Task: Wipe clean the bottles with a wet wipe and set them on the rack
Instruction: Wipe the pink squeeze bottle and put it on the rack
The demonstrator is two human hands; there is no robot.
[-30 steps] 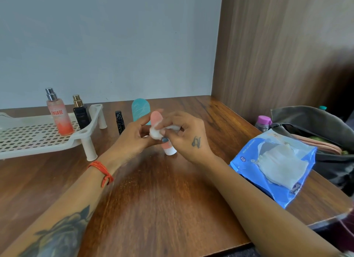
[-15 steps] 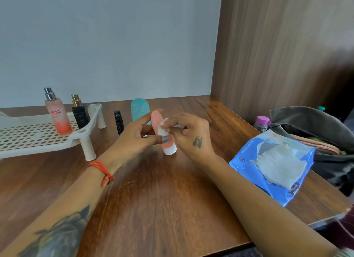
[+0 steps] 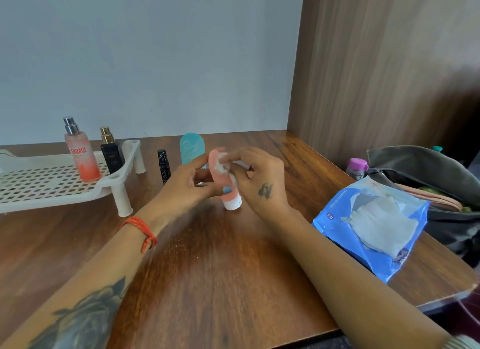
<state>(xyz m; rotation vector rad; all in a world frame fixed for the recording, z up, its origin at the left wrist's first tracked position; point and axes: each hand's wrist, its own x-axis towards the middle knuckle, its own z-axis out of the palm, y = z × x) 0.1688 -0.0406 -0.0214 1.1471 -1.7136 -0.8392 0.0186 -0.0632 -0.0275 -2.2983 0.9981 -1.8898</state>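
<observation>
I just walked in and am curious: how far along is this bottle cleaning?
Two bottles already stand on the white rack: a pink spray bottle and a black one. Right now the left hand holds a pink tube while the right hand rubs its top with a wet wipe. Still on the table off the rack: a teal tube and a slim black tube.

The pink spray bottle (image 3: 82, 153) reads "ENGAGE"; the wipes pack (image 3: 335, 220) "72".

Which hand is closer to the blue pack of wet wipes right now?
The right hand. It is just left of the wipes pack, wiping the pink bottle. The left hand holds that bottle from its far side.
</observation>
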